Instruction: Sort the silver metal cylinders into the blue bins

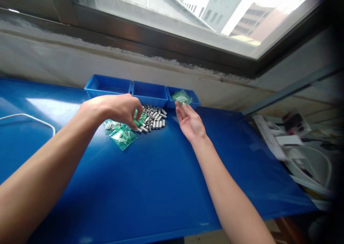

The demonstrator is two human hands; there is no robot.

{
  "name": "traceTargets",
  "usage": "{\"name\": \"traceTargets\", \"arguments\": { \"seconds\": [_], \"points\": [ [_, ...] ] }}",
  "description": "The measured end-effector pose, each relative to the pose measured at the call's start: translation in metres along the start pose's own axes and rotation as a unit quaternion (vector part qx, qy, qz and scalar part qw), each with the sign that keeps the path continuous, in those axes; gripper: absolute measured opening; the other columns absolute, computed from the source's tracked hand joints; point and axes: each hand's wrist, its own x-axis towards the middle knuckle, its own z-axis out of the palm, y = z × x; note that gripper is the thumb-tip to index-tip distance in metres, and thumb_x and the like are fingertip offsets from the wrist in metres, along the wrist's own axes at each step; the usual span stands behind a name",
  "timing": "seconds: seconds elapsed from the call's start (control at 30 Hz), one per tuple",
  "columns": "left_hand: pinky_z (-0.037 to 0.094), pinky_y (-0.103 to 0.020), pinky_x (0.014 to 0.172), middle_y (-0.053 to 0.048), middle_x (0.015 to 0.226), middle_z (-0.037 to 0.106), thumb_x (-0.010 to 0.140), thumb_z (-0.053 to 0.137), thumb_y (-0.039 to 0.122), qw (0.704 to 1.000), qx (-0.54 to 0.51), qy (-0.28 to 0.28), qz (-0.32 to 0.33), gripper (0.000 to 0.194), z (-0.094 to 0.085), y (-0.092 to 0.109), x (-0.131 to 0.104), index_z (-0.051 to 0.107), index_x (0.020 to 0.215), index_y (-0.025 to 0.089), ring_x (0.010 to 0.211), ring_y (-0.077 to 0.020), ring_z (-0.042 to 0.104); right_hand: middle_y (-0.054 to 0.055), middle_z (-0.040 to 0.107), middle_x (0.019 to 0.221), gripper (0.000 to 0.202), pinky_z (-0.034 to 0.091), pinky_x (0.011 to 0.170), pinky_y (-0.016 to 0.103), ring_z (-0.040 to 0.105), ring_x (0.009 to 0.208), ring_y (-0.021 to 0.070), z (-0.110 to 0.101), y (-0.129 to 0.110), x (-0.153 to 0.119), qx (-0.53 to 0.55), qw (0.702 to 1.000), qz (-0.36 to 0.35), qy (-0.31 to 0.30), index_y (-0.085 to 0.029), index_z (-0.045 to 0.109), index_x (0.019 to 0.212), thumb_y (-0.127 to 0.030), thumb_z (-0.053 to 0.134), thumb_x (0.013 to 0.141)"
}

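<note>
My left hand [122, 109] is bent over a pile of small silvery metal cylinders [157, 120], fingers curled towards the thumb. What its fingertips pinch, if anything, is hard to see. A green-tinted clear plastic bag [141, 119] shows just beside these fingers. Below the hand lie more green zip bags [123, 137] with small pale pieces inside. At the right-hand blue bin, my right hand [190, 122] is turned palm up. Its thumb and fingertips grip the lower edge of a green plastic bag [182, 97] at the bin's front rim.
Three blue bins stand in a row against the wall: a left bin [107, 90], a middle bin [149, 99] and a right bin [196, 99]. A white cable [29, 115] crosses the blue table [150, 186] at left. Assorted objects [303, 158] sit beyond its right edge.
</note>
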Motion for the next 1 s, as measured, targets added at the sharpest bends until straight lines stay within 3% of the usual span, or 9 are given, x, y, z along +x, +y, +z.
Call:
{"name": "traceTargets", "arguments": {
  "seconds": [0.17, 0.4, 0.57, 0.7, 0.87, 1.0],
  "points": [
    [0.04, -0.026, 0.058, -0.003, 0.076, 0.072, 0.052, 0.09, 0.04, 0.995, 0.058, -0.055, -0.064, 0.043, -0.002, 0.001, -0.005, 0.076, 0.09, 0.024, 0.064, -0.019, 0.062, -0.001, 0.08, 0.097, 0.024, 0.063, 0.091, 0.02, 0.072, 0.115, 0.016, -0.003, 0.009, 0.006, -0.016, 0.998, -0.042, 0.044, -0.023, 0.069, 0.077, -0.022, 0.091, 0.068],
    [0.041, -0.026, 0.057, -0.004, 0.061, 0.068, 0.049, 0.093, 0.04, 0.985, 0.077, -0.108, -0.111, 0.039, -0.001, 0.009, -0.007, 0.076, 0.078, 0.02, 0.061, -0.021, 0.064, 0.0, 0.074, 0.068, 0.04, 0.065, 0.065, 0.02, 0.077, 0.077, 0.0167, 0.001, 0.004, 0.02, -0.104, 0.986, -0.058, 0.113, -0.021, 0.066, 0.07, -0.039, 0.099, 0.055],
    [0.041, -0.024, 0.056, -0.002, 0.055, 0.066, 0.047, 0.093, 0.045, 0.99, 0.069, -0.09, -0.086, 0.04, 0.008, 0.006, 0.0, 0.074, 0.072, 0.021, 0.059, -0.0195, 0.063, 0.001, 0.079, 0.083, 0.035, 0.064, 0.072, 0.019, 0.077, 0.089, 0.0157, 0.007, 0.0, 0.02, -0.107, 0.991, -0.061, 0.047, -0.022, 0.071, 0.082, -0.04, 0.095, 0.063],
    [0.037, -0.023, 0.049, -0.001, 0.059, 0.065, 0.045, 0.094, 0.04, 0.993, 0.067, -0.067, -0.072, 0.042, 0.01, 0.008, 0.001, 0.072, 0.075, 0.02, 0.055, -0.0172, 0.061, 0.003, 0.08, 0.087, 0.031, 0.062, 0.066, 0.019, 0.077, 0.082, 0.0143, 0.012, -0.003, 0.007, -0.127, 0.992, -0.022, 0.003, -0.022, 0.075, 0.095, -0.034, 0.09, 0.07],
    [0.036, -0.022, 0.05, -0.003, 0.083, 0.073, 0.05, 0.089, 0.032, 0.995, 0.038, -0.082, -0.052, 0.046, 0.003, 0.006, -0.003, 0.07, 0.091, 0.02, 0.067, -0.0184, 0.064, 0.002, 0.081, 0.095, 0.037, 0.059, 0.063, 0.021, 0.076, 0.077, 0.0138, 0.009, -0.008, 0.005, -0.128, 0.991, -0.038, -0.009, -0.024, 0.073, 0.106, -0.032, 0.085, 0.072],
    [0.038, -0.022, 0.054, 0.0, 0.086, 0.074, 0.059, 0.085, 0.039, 0.995, -0.047, -0.087, 0.011, 0.044, -0.008, -0.008, -0.009, 0.069, 0.097, 0.022, 0.07, -0.0173, 0.066, 0.004, 0.079, 0.086, 0.031, 0.053, 0.055, 0.02, 0.07, 0.063, 0.0112, 0.006, -0.001, 0.003, -0.191, 0.981, -0.032, -0.029, -0.02, 0.076, 0.097, -0.037, 0.084, 0.072]
  ]
}}
